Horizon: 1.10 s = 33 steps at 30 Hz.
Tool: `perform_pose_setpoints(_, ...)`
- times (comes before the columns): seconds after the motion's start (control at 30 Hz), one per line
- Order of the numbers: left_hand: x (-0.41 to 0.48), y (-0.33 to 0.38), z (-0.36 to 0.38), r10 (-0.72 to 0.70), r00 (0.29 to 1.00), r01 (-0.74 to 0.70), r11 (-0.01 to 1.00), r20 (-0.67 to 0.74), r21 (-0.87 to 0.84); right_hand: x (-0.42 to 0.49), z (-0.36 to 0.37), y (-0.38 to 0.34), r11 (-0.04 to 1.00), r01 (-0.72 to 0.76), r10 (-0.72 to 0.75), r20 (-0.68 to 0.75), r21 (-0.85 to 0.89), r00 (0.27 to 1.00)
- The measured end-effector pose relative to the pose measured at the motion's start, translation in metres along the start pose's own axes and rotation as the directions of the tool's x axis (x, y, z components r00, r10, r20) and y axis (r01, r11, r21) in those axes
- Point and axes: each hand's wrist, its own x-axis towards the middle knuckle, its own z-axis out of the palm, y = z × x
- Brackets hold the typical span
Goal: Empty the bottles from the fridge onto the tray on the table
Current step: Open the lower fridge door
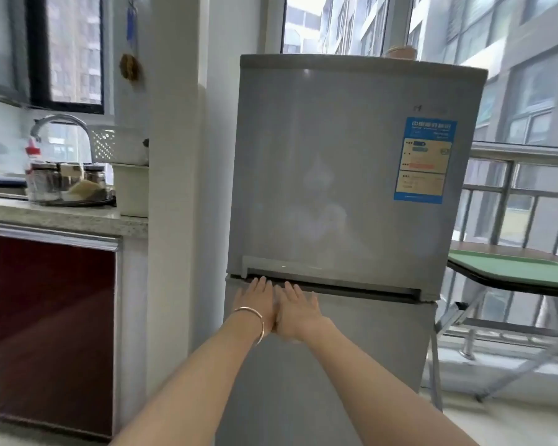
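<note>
A silver two-door fridge stands straight ahead with both doors closed. No bottles are visible. My left hand, with a thin bangle on its wrist, and my right hand are side by side, flat and with fingers extended, on the top of the lower door. Their fingertips reach the dark handle slot under the upper door, near its left end. Neither hand holds anything. A green tray lies on a small folding table to the right of the fridge.
A kitchen counter with jars, a tap and a white basket runs along the left above a dark red cabinet door. A white pillar stands left of the fridge. A railing and windows are behind the table.
</note>
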Motion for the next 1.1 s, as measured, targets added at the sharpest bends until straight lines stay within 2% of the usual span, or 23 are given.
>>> perform_pose_setpoints(0.1,0.009,0.002,0.005,0.032,0.999,-0.032,0.999,0.003,0.035,0.007,0.007,0.002,0.999,0.018,-0.018,0.005,-0.046,1.0)
perform_pose_setpoints(0.23,0.017,0.001,0.012,0.005,0.998,-0.003,0.999,0.057,-0.041,0.012,0.013,0.004,0.999,0.019,-0.018,0.011,-0.034,1.0)
perform_pose_setpoints(0.37,0.02,0.0,0.012,0.0,0.999,-0.002,0.998,-0.047,-0.061,0.012,0.011,0.004,1.0,0.011,-0.011,-0.047,-0.006,0.999)
perform_pose_setpoints(0.47,0.02,0.003,0.004,-0.007,1.0,0.007,1.0,0.01,-0.028,0.008,0.007,0.004,1.0,0.021,-0.021,-0.097,-0.001,0.995)
perform_pose_setpoints(0.63,0.016,0.007,0.0,-0.017,0.999,0.017,1.0,0.034,-0.002,0.004,0.0,0.002,0.999,0.001,0.001,-0.065,0.032,0.998)
perform_pose_setpoints(0.87,-0.009,0.003,-0.028,0.074,0.989,-0.061,0.993,-0.129,0.104,-0.011,-0.017,-0.003,0.995,-0.039,0.056,-0.191,0.091,0.98)
perform_pose_setpoints(0.9,-0.013,0.002,-0.036,0.087,0.987,-0.076,0.994,-0.136,0.079,-0.015,-0.022,-0.002,0.994,-0.054,0.074,-0.206,0.099,0.976)
perform_pose_setpoints(1.0,-0.02,0.001,-0.049,0.126,0.988,-0.137,0.982,-0.09,-0.133,-0.028,-0.035,0.004,0.97,-0.118,0.167,-0.23,0.215,0.959)
perform_pose_setpoints(1.1,-0.031,0.013,-0.053,0.179,0.984,-0.164,0.935,0.019,-0.316,-0.046,-0.047,0.018,0.948,-0.211,0.26,-0.194,0.238,0.946)
